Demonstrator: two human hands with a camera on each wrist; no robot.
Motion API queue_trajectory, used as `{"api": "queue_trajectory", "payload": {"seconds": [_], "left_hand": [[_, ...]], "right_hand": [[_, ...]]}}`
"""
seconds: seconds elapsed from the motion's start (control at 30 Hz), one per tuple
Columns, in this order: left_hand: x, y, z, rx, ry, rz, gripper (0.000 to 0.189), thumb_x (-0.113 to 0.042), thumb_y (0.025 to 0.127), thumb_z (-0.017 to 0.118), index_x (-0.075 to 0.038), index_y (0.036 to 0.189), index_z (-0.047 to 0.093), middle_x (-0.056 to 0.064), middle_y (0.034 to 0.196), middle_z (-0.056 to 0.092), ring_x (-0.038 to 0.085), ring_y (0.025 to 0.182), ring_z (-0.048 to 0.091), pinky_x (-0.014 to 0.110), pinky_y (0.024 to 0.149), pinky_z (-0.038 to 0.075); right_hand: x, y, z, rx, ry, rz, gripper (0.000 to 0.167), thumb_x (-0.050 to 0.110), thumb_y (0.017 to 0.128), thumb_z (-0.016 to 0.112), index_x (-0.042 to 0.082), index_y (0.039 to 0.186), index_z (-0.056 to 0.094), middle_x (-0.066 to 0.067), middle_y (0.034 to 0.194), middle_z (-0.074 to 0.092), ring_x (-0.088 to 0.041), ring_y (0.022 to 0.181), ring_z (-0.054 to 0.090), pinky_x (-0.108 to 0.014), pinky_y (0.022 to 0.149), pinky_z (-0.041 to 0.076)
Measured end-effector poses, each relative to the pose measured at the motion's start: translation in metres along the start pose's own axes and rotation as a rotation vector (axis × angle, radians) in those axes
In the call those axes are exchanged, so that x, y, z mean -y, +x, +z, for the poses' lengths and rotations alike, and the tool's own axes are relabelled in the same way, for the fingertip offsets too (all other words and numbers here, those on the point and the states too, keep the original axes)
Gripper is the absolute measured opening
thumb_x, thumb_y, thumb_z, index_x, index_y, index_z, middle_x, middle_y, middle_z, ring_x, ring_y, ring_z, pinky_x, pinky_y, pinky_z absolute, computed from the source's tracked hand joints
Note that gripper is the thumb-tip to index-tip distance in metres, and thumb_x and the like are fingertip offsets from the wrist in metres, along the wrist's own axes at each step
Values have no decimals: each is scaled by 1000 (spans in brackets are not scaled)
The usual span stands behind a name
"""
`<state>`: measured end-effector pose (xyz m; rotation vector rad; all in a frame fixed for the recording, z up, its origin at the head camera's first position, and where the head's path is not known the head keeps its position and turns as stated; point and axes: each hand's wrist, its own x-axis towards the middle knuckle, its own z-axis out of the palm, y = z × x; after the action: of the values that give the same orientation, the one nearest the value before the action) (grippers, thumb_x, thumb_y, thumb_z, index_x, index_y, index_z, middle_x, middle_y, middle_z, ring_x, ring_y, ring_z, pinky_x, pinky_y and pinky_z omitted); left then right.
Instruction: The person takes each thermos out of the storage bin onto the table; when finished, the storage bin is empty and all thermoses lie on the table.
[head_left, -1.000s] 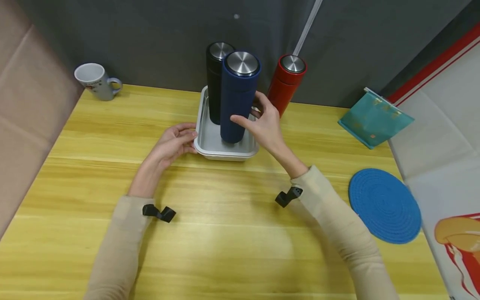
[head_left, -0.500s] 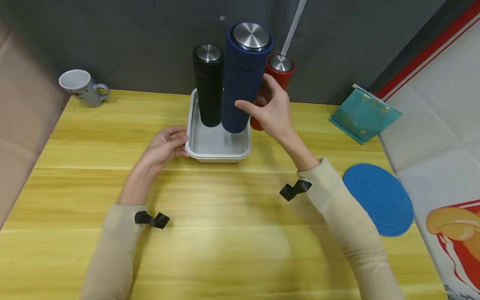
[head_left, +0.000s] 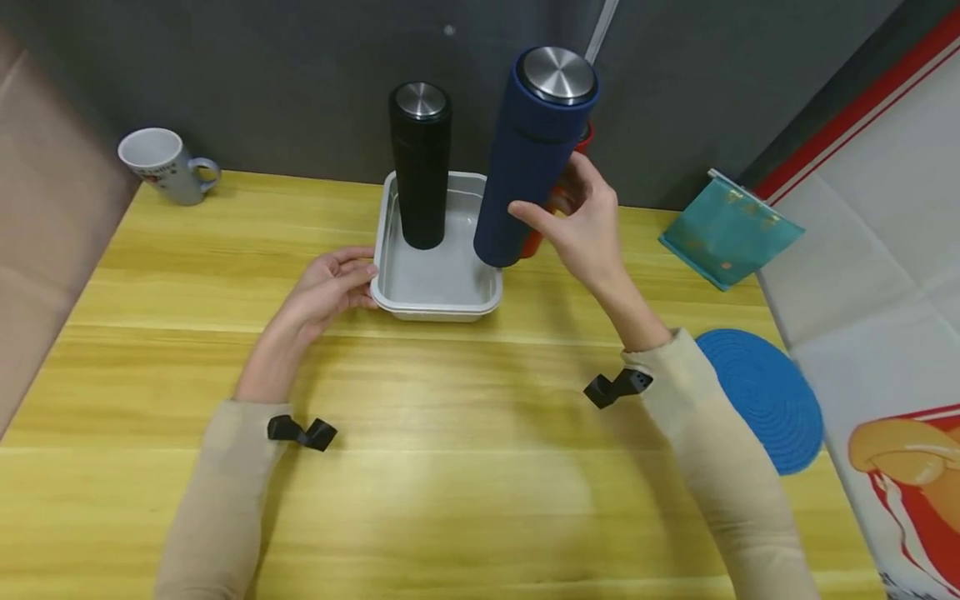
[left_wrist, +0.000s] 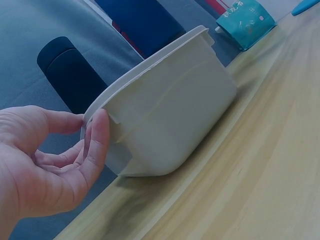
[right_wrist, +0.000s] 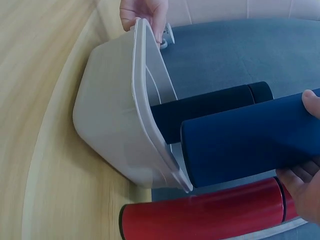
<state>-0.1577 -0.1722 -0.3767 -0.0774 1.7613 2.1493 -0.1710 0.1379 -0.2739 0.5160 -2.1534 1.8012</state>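
My right hand [head_left: 588,221] grips a blue thermos flask [head_left: 528,158] with a steel-topped lid, thumb on the near side. The flask leans slightly, and its base is raised over the right rim of a light grey plastic bin [head_left: 442,292]. In the right wrist view the blue flask [right_wrist: 245,140] is outside the bin's opening. My left hand [head_left: 322,287] pinches the bin's left rim between thumb and fingers, also plain in the left wrist view. A black thermos flask [head_left: 422,167] stands upright inside the bin. Behind the blue flask, a red thermos flask [right_wrist: 200,215] stands on the table, mostly hidden in the head view.
A grey mug [head_left: 168,167] stands at the back left corner of the wooden table [head_left: 420,467]. Toward the right are a teal pouch [head_left: 729,229] and a round blue mat [head_left: 765,400]. A dark grey panel [head_left: 300,83] rises along the back edge.
My right hand has lifted the blue flask up out of the bin and carried it to the right, tilting it. The left hand stays on the rim.
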Motion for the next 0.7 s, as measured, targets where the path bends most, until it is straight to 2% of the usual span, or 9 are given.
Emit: {"api": "queue_trajectory", "payload": {"seconds": [0.2, 0.37, 0.53, 0.7], "left_hand": [[1, 1, 0, -11, 3, 0, 43, -5, 97, 56, 6, 135, 41, 18, 105, 62, 18, 69, 62, 27, 63, 56], [-1, 0, 0, -18, 6, 0, 41, -4, 97, 56, 6, 135, 41, 18, 105, 62, 18, 69, 61, 26, 63, 56], [0, -1, 1, -15, -1, -4, 43, -4, 97, 56, 7, 136, 40, 20, 108, 61, 18, 70, 62, 27, 64, 56], [-1, -3, 1, 10, -30, -7, 46, -3, 97, 56, 9, 137, 37, 18, 106, 61, 17, 73, 62, 26, 65, 57]], "right_hand": [[-7, -2, -13, -16, 20, -77, 53, 0, 77, 79, -3, 125, 58, -11, 108, 64, -25, 94, 63, -30, 83, 54], [-11, -5, -25, -30, 21, -101, 52, 4, 76, 81, -2, 123, 59, -9, 107, 65, -25, 93, 63, -27, 80, 53], [-14, -7, -39, -45, 6, -84, 51, 1, 75, 81, -1, 123, 60, -11, 107, 65, -25, 92, 63, -25, 80, 53], [-17, -11, -54, -77, -4, -19, 53, 2, 75, 81, 3, 124, 61, -10, 109, 65, -23, 94, 62, -24, 82, 52]]}}
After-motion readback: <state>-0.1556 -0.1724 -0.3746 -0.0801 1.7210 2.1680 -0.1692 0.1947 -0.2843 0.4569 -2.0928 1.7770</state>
